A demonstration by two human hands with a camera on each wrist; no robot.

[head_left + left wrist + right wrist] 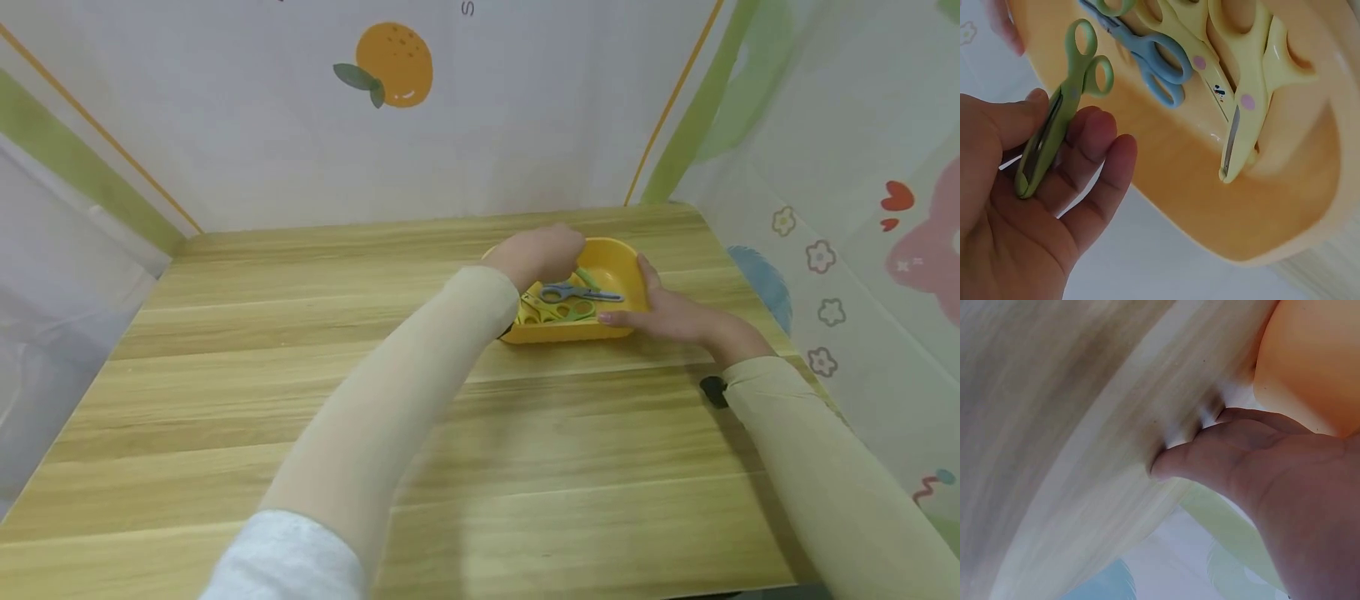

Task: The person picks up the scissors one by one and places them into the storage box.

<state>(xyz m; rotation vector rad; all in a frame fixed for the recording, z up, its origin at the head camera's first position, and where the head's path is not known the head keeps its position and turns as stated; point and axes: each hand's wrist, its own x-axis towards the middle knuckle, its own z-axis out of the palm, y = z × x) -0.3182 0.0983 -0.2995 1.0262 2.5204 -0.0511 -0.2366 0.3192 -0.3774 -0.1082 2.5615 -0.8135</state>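
Note:
My left hand (pixel 1054 187) pinches a pair of green scissors (pixel 1066 112) by the blade end, handles pointing away from the palm. It hangs over the left part of a yellow plastic bin (pixel 558 335). Inside the bin lie blue scissors (pixel 573 292), two yellow scissors (pixel 1250 94) and another green pair (pixel 583 310), partly covered. My right hand (pixel 667 312) holds the bin's right end, its thumb over the near rim and its fingers along the outside. In the right wrist view, fingertips (pixel 1163 464) touch the tabletop beside the bin; the thumb is hidden there.
The bin stands on a wood-grain table (pixel 337 400), towards its back right. White printed cloth (pixel 262 125) hangs behind the table and along its sides, close to the back edge. A dark strap piece (pixel 714 391) shows at the right wrist.

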